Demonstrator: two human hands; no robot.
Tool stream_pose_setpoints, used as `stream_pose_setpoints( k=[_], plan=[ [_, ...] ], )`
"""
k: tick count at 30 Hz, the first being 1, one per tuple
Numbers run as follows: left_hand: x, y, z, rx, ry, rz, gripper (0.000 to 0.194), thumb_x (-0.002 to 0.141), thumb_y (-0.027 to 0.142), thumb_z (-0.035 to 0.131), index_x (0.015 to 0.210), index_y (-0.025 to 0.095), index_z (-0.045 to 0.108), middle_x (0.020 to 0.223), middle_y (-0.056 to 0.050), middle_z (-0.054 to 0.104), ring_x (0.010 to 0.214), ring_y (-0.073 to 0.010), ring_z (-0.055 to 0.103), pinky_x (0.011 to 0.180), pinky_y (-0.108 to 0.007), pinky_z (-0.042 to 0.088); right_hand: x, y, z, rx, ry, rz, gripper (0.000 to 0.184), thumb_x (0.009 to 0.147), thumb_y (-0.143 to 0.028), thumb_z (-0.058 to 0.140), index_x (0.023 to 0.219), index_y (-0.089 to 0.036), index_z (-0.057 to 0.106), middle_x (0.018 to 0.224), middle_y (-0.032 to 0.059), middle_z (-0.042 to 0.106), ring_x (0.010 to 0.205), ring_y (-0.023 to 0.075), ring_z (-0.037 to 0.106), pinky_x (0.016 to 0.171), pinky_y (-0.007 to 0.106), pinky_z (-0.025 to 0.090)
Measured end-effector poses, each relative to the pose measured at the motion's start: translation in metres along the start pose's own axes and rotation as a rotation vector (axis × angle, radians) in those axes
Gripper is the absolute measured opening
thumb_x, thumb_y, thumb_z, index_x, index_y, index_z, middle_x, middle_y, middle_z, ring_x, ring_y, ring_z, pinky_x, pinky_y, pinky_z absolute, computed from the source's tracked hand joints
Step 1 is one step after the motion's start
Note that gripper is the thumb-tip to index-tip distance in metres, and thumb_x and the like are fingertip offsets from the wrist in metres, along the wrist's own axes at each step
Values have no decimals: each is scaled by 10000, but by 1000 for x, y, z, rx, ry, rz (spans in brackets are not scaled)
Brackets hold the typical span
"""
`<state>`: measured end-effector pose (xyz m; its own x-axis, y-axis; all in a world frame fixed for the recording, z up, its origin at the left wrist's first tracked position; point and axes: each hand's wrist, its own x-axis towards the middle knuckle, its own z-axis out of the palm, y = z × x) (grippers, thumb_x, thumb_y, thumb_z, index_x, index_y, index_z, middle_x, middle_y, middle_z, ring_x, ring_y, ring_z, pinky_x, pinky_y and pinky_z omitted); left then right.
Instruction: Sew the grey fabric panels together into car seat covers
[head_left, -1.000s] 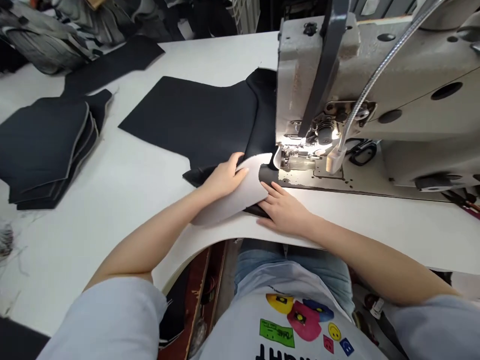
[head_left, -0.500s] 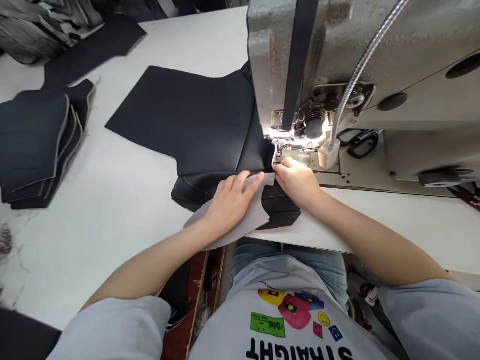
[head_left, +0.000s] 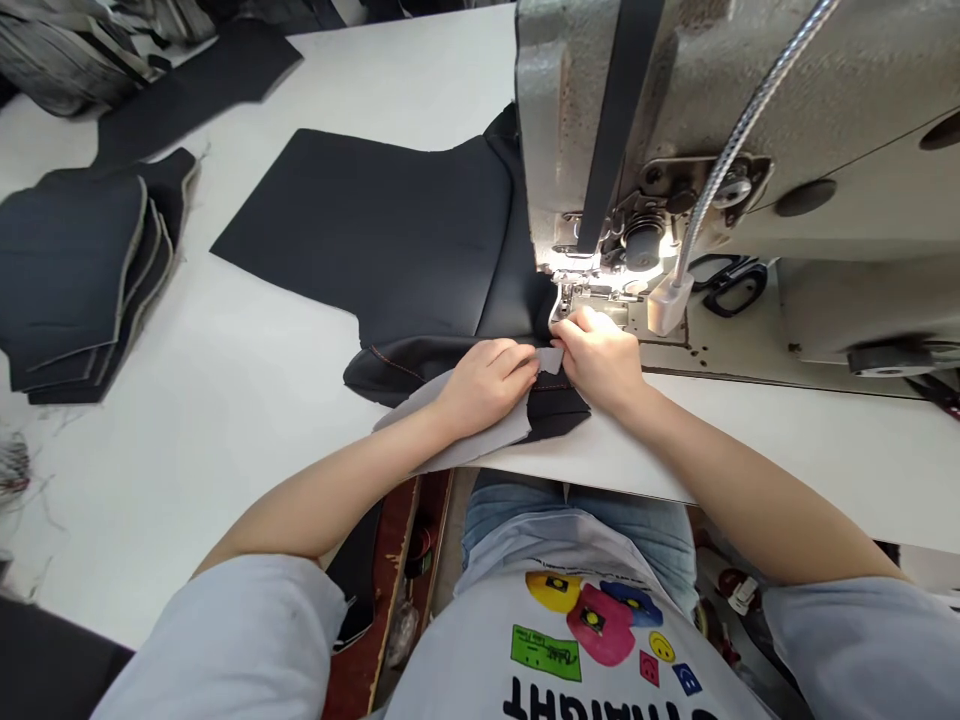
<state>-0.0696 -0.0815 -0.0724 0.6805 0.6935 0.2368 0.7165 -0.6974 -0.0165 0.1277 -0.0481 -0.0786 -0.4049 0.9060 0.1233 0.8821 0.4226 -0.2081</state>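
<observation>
Just before the presser foot (head_left: 564,298), both hands meet on the grey strip (head_left: 480,432). Right hand (head_left: 600,358) pinches its far end, nearest the needle; left hand (head_left: 484,385) presses it flat on the black panel (head_left: 375,230), the strip running back toward the worktop (head_left: 225,400) edge.

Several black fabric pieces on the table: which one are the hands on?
The black panel feeding under the sewing machine; left hand and right hand pinch its near edge. The stack lies untouched, far left.

The T-shirt (head_left: 570,640) shows "STRAIGHT", perhaps partly cut off; its small green label is unreadable.
</observation>
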Motion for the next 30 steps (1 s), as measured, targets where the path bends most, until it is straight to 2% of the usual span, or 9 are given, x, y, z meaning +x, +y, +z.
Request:
stream_pose_setpoints(
  k=[4,6,10,14,20,22,25,28,30],
  plan=[
    [-4,-16,-18,-73,-190,118,348,998,182,437,1310,125,582,1351,-116,601,1266,-268,488,1034,-430,454,6,0,8,53,19,21,226,971,-247,447,1024,-192,660,1037,86,679,937,222,577,601,314,278],
    [-5,-17,-23,-71,-250,132,374,990,197,465,1342,106,551,1389,-142,566,1277,-284,472,1044,-447,448,9,0,11,116,8,36,196,952,-241,474,1023,-188,649,973,76,687,921,216,595,611,305,295],
    [-5,-11,-14,-6,-202,74,347,998,251,472,1297,111,579,1198,-149,628,1050,-250,566,882,-390,508,17,0,5,253,-66,124,147,906,-228,529,1023,-207,614,906,28,693,832,193,609,623,285,320],
    [-9,-7,-4,23,-98,26,340,1029,247,388,1263,143,612,893,-75,626,797,-194,555,722,-326,485,23,-2,-5,308,-150,217,140,876,-245,570,1014,-225,583,847,-2,679,740,184,584,602,282,317],
    [-5,-1,-6,103,43,-205,399,1045,302,349,1301,102,580,851,-91,581,813,-209,530,773,-343,488,19,-6,-4,230,-101,163,156,913,-248,512,1008,-210,630,891,42,712,800,210,611,601,294,301],
    [5,1,-2,114,23,-229,408,1047,318,338,1284,106,594,826,-86,570,820,-218,534,766,-339,482,18,-7,0,188,-66,132,207,938,-243,473,1040,-200,649,931,62,721,837,214,620,606,297,302],
    [23,2,7,99,-83,-203,426,1046,311,321,1262,80,606,844,-101,582,848,-231,545,782,-338,482,19,-5,6,141,-36,116,260,968,-253,437,1057,-193,674,960,77,719,882,217,620,622,303,319],
    [36,0,12,34,-179,-198,398,1022,240,340,1279,51,578,914,-120,589,888,-239,549,840,-352,488,17,2,9,149,-3,116,275,976,-287,455,1036,-185,704,954,90,711,920,234,603,677,310,364],
    [39,-2,12,-30,-194,-202,367,987,181,369,1268,56,570,961,-121,578,904,-228,548,857,-339,491,10,10,6,188,23,35,288,973,-268,454,1037,-176,719,971,105,698,941,245,583,744,324,400]
  ],
)
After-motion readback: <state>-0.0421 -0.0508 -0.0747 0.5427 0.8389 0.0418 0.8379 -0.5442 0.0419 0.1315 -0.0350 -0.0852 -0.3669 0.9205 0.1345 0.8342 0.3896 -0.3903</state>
